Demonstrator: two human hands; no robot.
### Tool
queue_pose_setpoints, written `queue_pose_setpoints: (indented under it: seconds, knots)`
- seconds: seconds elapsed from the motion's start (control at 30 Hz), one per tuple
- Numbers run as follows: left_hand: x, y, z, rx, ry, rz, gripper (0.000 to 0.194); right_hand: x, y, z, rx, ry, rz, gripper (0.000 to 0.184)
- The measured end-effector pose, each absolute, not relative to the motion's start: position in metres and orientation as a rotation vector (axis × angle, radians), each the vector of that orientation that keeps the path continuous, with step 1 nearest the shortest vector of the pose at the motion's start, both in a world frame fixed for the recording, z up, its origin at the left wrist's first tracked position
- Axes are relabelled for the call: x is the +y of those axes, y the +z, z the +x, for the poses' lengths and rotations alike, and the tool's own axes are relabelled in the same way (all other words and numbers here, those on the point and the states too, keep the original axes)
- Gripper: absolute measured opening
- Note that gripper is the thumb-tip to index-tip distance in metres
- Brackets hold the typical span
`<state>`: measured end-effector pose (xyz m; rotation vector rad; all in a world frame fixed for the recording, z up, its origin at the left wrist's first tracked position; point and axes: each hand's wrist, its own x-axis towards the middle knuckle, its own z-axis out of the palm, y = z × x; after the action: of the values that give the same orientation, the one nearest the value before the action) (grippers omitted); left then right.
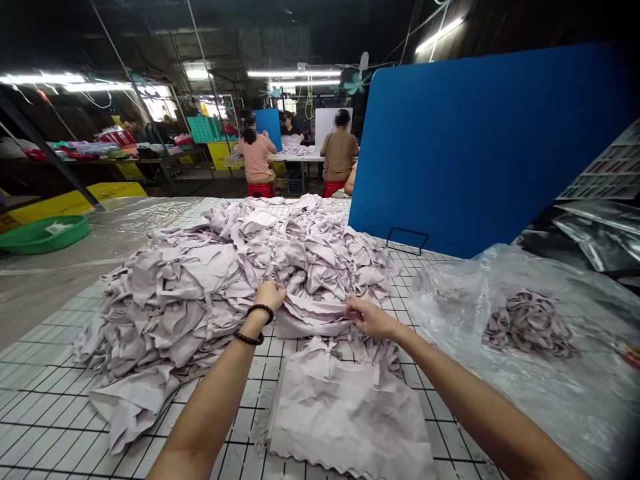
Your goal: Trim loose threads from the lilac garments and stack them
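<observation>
My left hand (271,296), with dark bead bracelets on its wrist, pinches one end of a pale lilac strapped garment (316,317). Its other end is pinched in my right hand (369,316), so the edge stretches between both hands. Behind and to the left lies a large heap of like garments (215,267). Nearer to me, a flat stack of camisole-like tops (350,413) with thin straps and a wavy hem rests on the table. The fingertips of both hands are partly hidden in the cloth.
The white table (40,407) has a black grid. A blue board (465,147) stands at the right on a wire foot. Clear plastic (450,293) with a bundle of lilac strips (533,323) lies right. A green basin (45,235) is far left. Several people sit beyond.
</observation>
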<state>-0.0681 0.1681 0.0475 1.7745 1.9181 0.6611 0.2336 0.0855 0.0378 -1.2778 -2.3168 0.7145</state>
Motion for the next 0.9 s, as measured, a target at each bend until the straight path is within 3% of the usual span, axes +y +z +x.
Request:
queue_pose_setpoints:
  seconds: [0.1,0.2,0.3,0.9]
  knots:
    - [0.169,0.049,-0.070,1.935,0.629,1.767,0.009,0.081,0.036,0.231,-2.622,0.416,-1.393,0.036]
    - [0.168,0.051,-0.073,1.938,0.607,1.728,0.012,0.087,0.034,0.233,-2.764,0.115,-1.527,0.029]
    - [0.169,0.051,-0.078,1.926,0.589,1.658,0.015,0.094,0.035,0.239,-2.805,0.035,-1.574,0.027]
    - [0.172,0.059,-0.082,1.818,0.621,1.460,0.020,0.108,0.045,0.243,-2.171,0.859,-1.608,0.036]
